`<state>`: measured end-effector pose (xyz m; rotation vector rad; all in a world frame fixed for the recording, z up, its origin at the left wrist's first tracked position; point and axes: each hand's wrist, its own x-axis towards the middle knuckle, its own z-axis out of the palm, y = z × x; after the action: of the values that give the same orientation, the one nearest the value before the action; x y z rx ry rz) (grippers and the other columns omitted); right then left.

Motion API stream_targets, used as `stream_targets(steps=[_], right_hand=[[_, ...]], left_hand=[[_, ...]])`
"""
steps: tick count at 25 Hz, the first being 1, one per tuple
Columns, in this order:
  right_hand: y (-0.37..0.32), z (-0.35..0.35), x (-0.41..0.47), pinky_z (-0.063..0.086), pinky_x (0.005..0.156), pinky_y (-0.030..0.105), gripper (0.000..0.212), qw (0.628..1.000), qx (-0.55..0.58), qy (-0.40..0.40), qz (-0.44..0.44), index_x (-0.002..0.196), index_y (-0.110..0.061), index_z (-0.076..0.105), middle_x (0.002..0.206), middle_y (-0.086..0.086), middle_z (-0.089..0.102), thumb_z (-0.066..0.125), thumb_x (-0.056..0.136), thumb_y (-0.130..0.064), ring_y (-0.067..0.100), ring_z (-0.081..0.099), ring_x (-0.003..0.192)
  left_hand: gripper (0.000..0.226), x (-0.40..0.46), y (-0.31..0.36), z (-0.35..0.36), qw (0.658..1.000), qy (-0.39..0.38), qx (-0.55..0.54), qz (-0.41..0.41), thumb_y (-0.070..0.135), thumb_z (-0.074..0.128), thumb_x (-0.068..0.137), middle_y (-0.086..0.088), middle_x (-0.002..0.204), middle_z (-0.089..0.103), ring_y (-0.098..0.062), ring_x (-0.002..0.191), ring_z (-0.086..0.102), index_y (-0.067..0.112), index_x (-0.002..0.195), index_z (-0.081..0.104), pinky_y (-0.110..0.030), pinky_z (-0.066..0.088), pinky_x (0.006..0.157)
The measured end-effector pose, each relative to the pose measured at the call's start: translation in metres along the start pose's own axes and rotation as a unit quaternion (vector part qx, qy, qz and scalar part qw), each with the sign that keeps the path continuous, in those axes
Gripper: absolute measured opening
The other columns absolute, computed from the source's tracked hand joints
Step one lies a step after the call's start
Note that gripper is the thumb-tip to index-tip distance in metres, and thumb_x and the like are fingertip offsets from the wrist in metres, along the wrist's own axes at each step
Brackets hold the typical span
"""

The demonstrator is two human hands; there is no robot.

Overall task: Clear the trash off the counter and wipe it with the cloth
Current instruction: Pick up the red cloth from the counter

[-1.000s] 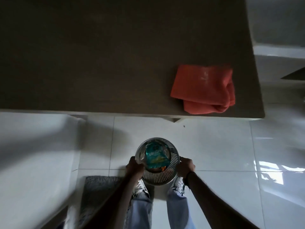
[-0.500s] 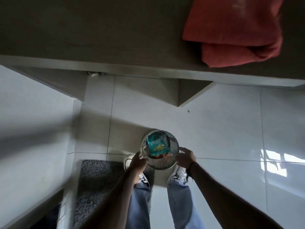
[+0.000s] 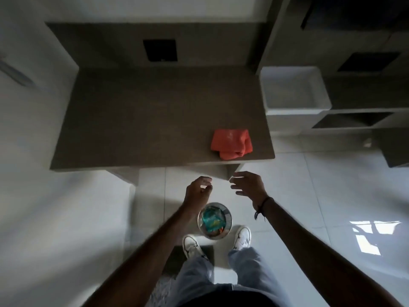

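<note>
A folded orange cloth (image 3: 231,144) lies near the front right corner of the dark brown counter (image 3: 141,120). On the floor between my shoes stands a round metal bin (image 3: 228,220) holding a teal wrapper (image 3: 212,219) and other trash. My left hand (image 3: 198,190) hovers above the bin with fingers loosely curled and nothing in it. My right hand (image 3: 249,183) is raised just below the counter's front edge, fingers spread, empty. Both hands are apart from the bin and from the cloth.
A white basin (image 3: 294,91) sits right of the counter, with dark shelves (image 3: 354,120) beside it. A grey mat (image 3: 177,260) lies under my feet on the glossy white tile floor (image 3: 309,196). A white wall or cabinet (image 3: 33,107) stands on the left.
Both hands have let go of the bin, which now rests on the floor, and have risen toward the counter. My view has lifted, showing the whole counter.
</note>
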<state>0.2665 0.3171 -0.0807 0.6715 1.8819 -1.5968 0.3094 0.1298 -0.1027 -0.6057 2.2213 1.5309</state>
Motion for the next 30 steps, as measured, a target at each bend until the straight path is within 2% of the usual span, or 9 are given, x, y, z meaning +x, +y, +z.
stream_targets(steps=[3, 5, 6, 9, 13, 18, 23, 27, 30], right_hand=[[-0.06, -0.003, 0.001, 0.058, 0.067, 0.033, 0.009, 0.986, -0.044, 0.112, -0.117, 0.087, -0.011, 0.073, 0.087, 0.014, 0.078, 0.066, 0.083, -0.007, 0.037, 0.074, 0.085], [-0.089, -0.011, 0.006, 0.05, 0.061, 0.02, 0.008, 0.963, -0.108, 0.186, -0.162, 0.086, -0.021, 0.071, 0.073, -0.006, 0.072, 0.072, 0.078, -0.024, 0.025, 0.068, 0.079], [-0.097, -0.013, 0.012, 0.045, 0.059, 0.019, 0.018, 0.956, -0.149, 0.201, -0.155, 0.091, -0.023, 0.068, 0.074, -0.009, 0.068, 0.072, 0.077, -0.033, 0.021, 0.063, 0.079], [-0.108, -0.017, 0.035, 0.045, 0.069, 0.03, 0.051, 0.948, -0.256, 0.152, -0.111, 0.111, -0.016, 0.064, 0.099, 0.008, 0.073, 0.072, 0.072, -0.048, 0.031, 0.068, 0.094], [-0.11, -0.02, 0.058, 0.06, 0.081, 0.041, 0.048, 0.935, -0.321, 0.105, -0.106, 0.11, -0.018, 0.066, 0.108, 0.01, 0.074, 0.07, 0.069, -0.042, 0.032, 0.071, 0.1], [-0.135, -0.076, 0.118, 0.053, 0.086, 0.036, 0.06, 0.94, -0.302, 0.122, -0.1, 0.125, -0.014, 0.057, 0.122, 0.011, 0.069, 0.075, 0.073, -0.036, 0.033, 0.066, 0.112], [-0.189, -0.146, 0.177, 0.054, 0.078, 0.029, 0.054, 0.954, -0.194, 0.199, -0.112, 0.124, -0.02, 0.061, 0.115, 0.005, 0.073, 0.075, 0.073, -0.029, 0.025, 0.07, 0.101], [-0.236, -0.198, 0.227, 0.061, 0.078, 0.036, 0.055, 0.953, -0.16, 0.227, -0.124, 0.122, -0.022, 0.063, 0.106, 0.004, 0.074, 0.076, 0.068, -0.017, 0.024, 0.071, 0.094], [-0.253, -0.221, 0.269, 0.061, 0.08, 0.042, 0.056, 0.949, -0.185, 0.222, -0.123, 0.12, -0.019, 0.064, 0.099, 0.007, 0.075, 0.077, 0.066, -0.014, 0.027, 0.072, 0.092]], left_hand=[[0.019, 0.027, 0.063, -0.02, 0.995, 0.055, -0.02, 0.079, 0.001, 0.06, 0.089, -0.023, 0.103, 0.073, -0.039, 0.094, 0.07, 0.003, 0.106, 0.069, -0.048, 0.057, 0.086], [0.018, 0.049, 0.094, -0.027, 0.988, 0.109, 0.017, 0.11, 0.003, 0.062, 0.089, -0.024, 0.101, 0.074, -0.038, 0.095, 0.07, -0.001, 0.105, 0.068, -0.042, 0.056, 0.086], [0.02, 0.059, 0.102, -0.028, 0.985, 0.124, 0.042, 0.11, 0.005, 0.063, 0.09, -0.025, 0.104, 0.074, -0.037, 0.098, 0.07, -0.003, 0.107, 0.068, -0.041, 0.055, 0.088], [0.034, 0.082, 0.117, -0.017, 0.987, 0.096, 0.098, 0.079, 0.013, 0.066, 0.09, -0.027, 0.121, 0.068, -0.037, 0.112, 0.065, -0.004, 0.118, 0.062, -0.046, 0.052, 0.1], [0.036, 0.101, 0.126, 0.012, 0.989, 0.075, 0.108, 0.072, 0.003, 0.072, 0.081, -0.022, 0.12, 0.068, -0.034, 0.112, 0.065, 0.0, 0.116, 0.063, -0.044, 0.051, 0.102], [0.028, 0.151, 0.177, 0.059, 0.984, 0.085, 0.139, 0.066, 0.008, 0.075, 0.072, -0.014, 0.096, 0.073, -0.031, 0.09, 0.07, 0.01, 0.096, 0.062, -0.039, 0.057, 0.082], [0.031, 0.219, 0.261, 0.117, 0.983, 0.068, 0.132, 0.11, 0.01, 0.073, 0.074, -0.018, 0.105, 0.071, -0.032, 0.097, 0.068, 0.005, 0.104, 0.063, -0.043, 0.056, 0.09], [0.035, 0.272, 0.31, 0.157, 0.982, 0.047, 0.136, 0.123, 0.007, 0.072, 0.079, -0.014, 0.115, 0.07, -0.032, 0.106, 0.067, 0.009, 0.113, 0.063, -0.042, 0.055, 0.097], [0.042, 0.312, 0.321, 0.175, 0.964, 0.044, 0.216, 0.149, 0.014, 0.073, 0.082, -0.011, 0.121, 0.07, -0.029, 0.113, 0.066, 0.011, 0.123, 0.062, -0.038, 0.052, 0.103]])
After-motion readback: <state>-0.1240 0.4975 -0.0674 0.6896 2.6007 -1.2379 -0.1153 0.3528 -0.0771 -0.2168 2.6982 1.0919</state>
